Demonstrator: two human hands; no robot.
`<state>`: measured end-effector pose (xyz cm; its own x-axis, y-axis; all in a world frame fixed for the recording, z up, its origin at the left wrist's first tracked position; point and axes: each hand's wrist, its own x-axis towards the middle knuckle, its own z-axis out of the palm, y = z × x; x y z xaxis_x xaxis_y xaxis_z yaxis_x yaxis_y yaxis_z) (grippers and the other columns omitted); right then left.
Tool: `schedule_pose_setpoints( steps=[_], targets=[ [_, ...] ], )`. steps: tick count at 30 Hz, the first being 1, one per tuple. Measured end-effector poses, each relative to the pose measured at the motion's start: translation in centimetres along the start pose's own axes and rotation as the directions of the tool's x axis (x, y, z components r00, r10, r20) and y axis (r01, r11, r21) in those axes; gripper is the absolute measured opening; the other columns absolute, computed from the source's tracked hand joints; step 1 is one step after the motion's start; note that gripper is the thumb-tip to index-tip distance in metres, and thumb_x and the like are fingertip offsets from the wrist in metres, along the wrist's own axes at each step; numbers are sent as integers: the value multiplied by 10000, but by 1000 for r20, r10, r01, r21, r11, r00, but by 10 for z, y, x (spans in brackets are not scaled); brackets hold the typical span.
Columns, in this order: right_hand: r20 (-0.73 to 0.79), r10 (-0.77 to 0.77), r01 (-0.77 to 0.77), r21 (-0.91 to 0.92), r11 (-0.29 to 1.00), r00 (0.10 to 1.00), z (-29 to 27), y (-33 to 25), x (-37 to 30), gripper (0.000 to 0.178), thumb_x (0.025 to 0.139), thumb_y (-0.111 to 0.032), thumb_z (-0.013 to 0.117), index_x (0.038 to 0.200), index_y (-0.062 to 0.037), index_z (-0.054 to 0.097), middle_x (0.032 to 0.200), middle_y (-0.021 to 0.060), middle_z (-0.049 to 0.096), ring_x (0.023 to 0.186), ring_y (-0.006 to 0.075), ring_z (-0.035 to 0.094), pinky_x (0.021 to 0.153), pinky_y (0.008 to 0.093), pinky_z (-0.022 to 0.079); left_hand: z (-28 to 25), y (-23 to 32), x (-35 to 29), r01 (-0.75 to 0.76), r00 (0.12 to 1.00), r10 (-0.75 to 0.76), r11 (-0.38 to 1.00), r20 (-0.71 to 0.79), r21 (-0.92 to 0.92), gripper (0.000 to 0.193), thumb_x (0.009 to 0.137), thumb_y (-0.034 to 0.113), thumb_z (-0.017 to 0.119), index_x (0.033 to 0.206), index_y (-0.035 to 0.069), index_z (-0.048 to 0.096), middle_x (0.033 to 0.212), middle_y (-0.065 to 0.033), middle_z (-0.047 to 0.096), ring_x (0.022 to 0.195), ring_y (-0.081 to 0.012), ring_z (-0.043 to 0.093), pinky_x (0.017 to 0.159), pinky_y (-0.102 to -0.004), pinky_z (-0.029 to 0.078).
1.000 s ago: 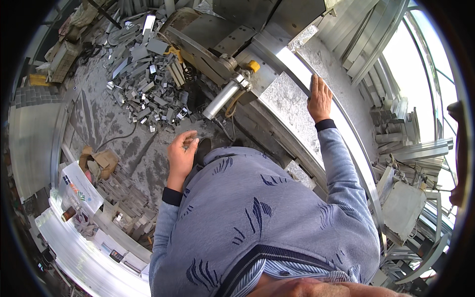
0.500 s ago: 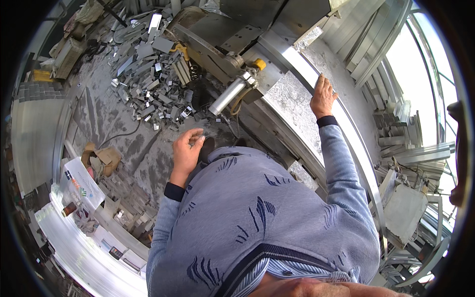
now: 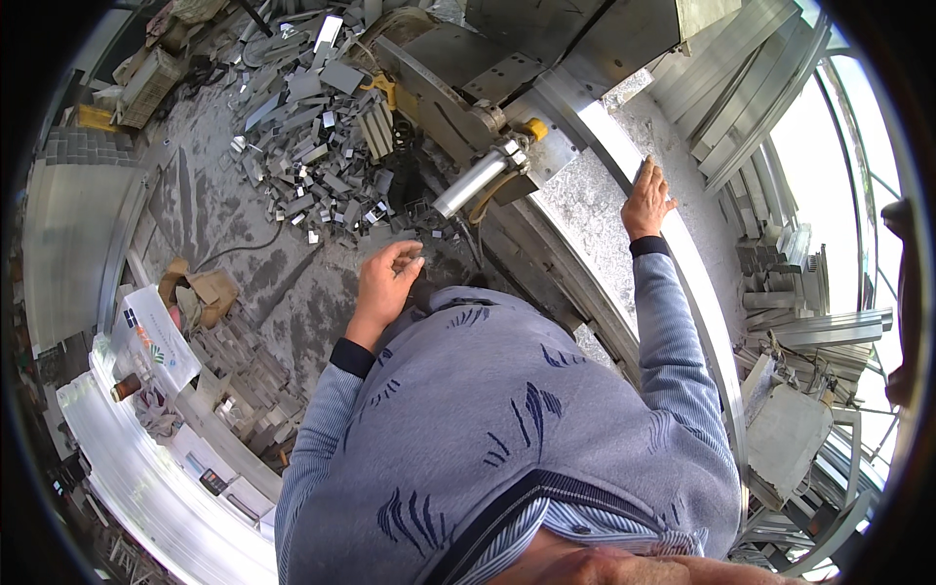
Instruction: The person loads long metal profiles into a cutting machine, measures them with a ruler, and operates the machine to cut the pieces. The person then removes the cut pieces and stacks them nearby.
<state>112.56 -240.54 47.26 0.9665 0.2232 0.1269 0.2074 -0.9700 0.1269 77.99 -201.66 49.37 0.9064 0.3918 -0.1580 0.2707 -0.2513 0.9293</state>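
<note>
A long, bright metal profile [image 3: 704, 283] runs along my right side up to a metal cutting machine [image 3: 575, 39]. My right hand [image 3: 645, 202] is laid across this profile, its fingers reaching over the far edge; the thumb is hidden. To the left, in front of my body, my left hand [image 3: 387, 288] hangs in the air with loosely bent fingers and nothing in it. Between the hands, a silver cylinder [image 3: 478, 182] with a yellow cap and a hose sticks out from the machine's near side.
Metal offcuts [image 3: 312, 156] lie heaped on the floor ahead. On the left are a torn cardboard box [image 3: 210, 292], a white printed box [image 3: 156, 336] and long bright profiles [image 3: 161, 497]. More profiles [image 3: 824, 327] are stacked at the right, near a grey panel [image 3: 790, 434].
The view has shifted slightly, so the machine and offcuts appear further right. My right hand stays on the profile, and my left hand remains raised with nothing in it.
</note>
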Motion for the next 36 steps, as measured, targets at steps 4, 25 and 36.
schedule_pose_setpoints(
  steps=[4, 25, 36],
  targets=[
    [-158, -1, 3, 12, 1000, 987, 42, 14, 4, 821, 868, 94, 608, 1637, -48, 356, 1585, 219, 466, 1460, 407, 471, 1100, 771, 343, 1, 0, -2, 11, 1000, -12, 999, -15, -32, 265, 955, 112, 763, 1199, 10, 748, 1094, -137, 792, 942, -224, 776, 847, -357, 605],
    [-36, -63, 62, -26, 998, 997, 9, 16, 0, 932, 863, 24, 640, 1694, -234, 308, 1483, 123, 574, 1378, 357, 553, 1122, 524, 444, -59, -36, -54, 46, 989, -41, 998, -144, 32, 264, 963, 154, 761, 1190, 22, 739, 1097, -130, 775, 946, -256, 763, 840, -373, 601],
    [-78, 13, -22, -116, 993, 997, -37, -1, -96, 1148, 734, -94, 810, 1717, -231, 234, 1648, 115, 407, 1504, 398, 388, 1177, 635, 337, -104, 5, -21, -162, 986, 163, 987, 33, -11, 210, 972, 198, 758, 1089, 24, 758, 1013, -117, 789, 909, -259, 763, 797, -373, 597]
  ],
)
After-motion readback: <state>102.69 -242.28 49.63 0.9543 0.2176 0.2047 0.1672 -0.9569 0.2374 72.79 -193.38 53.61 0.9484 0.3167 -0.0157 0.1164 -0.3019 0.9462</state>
